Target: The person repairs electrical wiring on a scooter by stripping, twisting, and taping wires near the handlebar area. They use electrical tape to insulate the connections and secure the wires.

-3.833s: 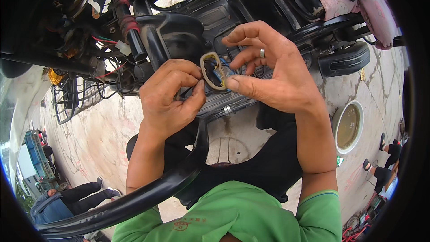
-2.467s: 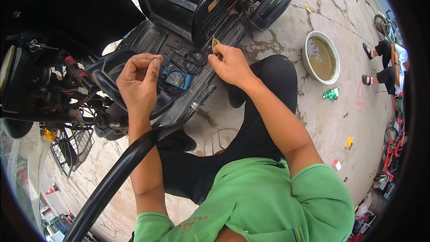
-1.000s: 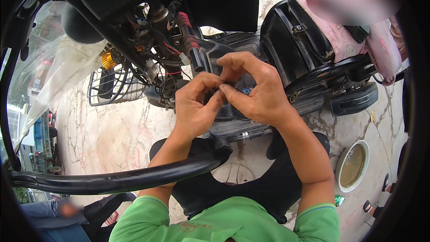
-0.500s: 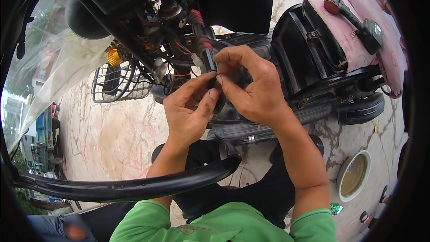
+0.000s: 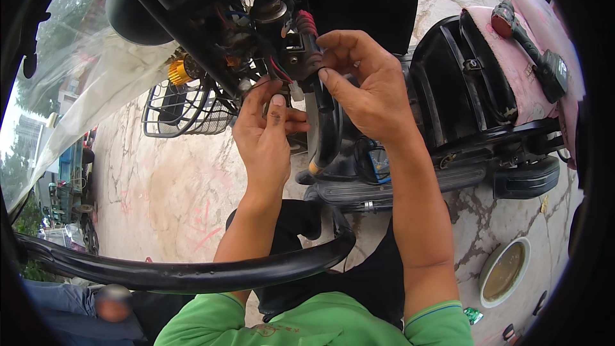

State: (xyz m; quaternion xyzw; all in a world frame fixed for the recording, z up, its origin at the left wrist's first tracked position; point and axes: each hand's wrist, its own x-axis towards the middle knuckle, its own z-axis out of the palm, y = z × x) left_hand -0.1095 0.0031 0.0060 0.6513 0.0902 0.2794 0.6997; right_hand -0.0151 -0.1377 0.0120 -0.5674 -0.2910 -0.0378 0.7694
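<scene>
My left hand [image 5: 264,128] is raised below the exposed wiring [image 5: 240,19] of an electric scooter. Its thumb and forefinger are pressed together, and what they pinch cannot be made out. Beside those fingertips hangs a pale plastic connector [image 5: 296,92] on red and dark wires. My right hand [image 5: 368,83] is curled, thumb and forefinger closed at the right side of a dark wrapped bundle [image 5: 312,58]. Red coiled wrapping [image 5: 306,23] shows at the bundle's upper end. Under my right hand a black curved piece [image 5: 330,131] reaches downward.
A black bar [image 5: 186,273] crosses before my lap. The scooter's footboard [image 5: 410,186] carries a blue device [image 5: 379,161]. A cordless power tool [image 5: 532,51] lies on the pink seat cover [image 5: 490,51]. At right stands a basin of murky water [image 5: 525,263]; a person's leg [image 5: 57,307] shows lower left.
My hands were together at the end of a black tube. Now they are apart: the right is up at the wrapped bundle, the left beside the connector. The view has shifted slightly.
</scene>
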